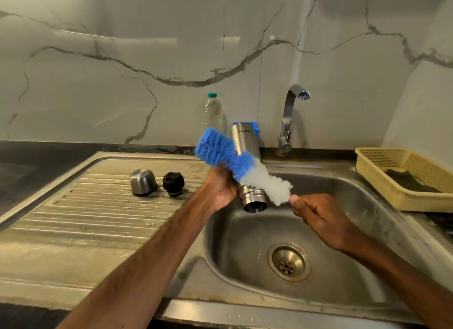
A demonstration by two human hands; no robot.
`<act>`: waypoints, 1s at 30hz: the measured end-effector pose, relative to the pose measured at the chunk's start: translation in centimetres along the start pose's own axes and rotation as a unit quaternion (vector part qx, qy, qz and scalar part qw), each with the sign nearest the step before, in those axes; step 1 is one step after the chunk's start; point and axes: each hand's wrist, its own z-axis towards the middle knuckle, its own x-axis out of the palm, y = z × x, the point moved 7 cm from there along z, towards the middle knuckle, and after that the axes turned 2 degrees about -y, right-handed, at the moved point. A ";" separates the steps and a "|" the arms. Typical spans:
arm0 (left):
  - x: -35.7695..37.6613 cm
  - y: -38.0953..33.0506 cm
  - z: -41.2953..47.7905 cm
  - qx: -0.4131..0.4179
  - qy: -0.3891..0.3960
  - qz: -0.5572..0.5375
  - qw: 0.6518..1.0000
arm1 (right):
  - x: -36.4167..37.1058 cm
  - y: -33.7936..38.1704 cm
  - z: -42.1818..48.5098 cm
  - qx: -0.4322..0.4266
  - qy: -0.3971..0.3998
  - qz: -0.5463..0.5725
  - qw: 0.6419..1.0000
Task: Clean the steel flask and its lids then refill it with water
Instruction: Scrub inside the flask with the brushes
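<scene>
Against a marble-veined wall (122,83), a steel sink unit fills the counter. On its ribbed drainboard (85,218) at left, the flask's two lids stand side by side: a steel cap (143,185) and, just beside it, a black stopper (173,183). Neither shows suds, and whether they have been washed cannot be told.

Over the near-left edge of the basin (245,242), the person's left hand (220,191) grips the steel flask (246,142) around its lower body. The flask is tilted base-up, its open threaded mouth pointing down towards the basin. A blue-and-white bottle brush (235,160) lies slantwise across the outside of the flask, its bristles touching the steel.

Behind stand a clear plastic bottle (212,112) with a green cap and a small blue container (255,130). The tap (289,117) appears to be off.

To the right, the right hand (318,218) is clenched on the brush's handle end, just beyond the white bristles. A yellow basket (382,198) sits at the far right.

The job looks to be in its scrubbing stage. The flask is opened and emptied, with the outer wall under the brush. Rinsing, the lids, refilling and closing appear to remain.
</scene>
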 end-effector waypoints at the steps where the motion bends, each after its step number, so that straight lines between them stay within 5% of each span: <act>1: 0.0 0.0 0.0 0.002 0.000 0.008 1.000 | -0.1 -0.2 0.2 0.002 -0.004 -0.007 1.000; 21: -1.3 -3.1 0.6 0.047 -0.040 0.048 0.997 | -2.8 -3.8 -0.9 0.034 0.008 -0.013 0.999; 30: 0.1 -1.3 0.0 0.018 0.006 0.137 0.990 | -3.6 -3.5 0.8 0.021 -0.020 -0.070 0.997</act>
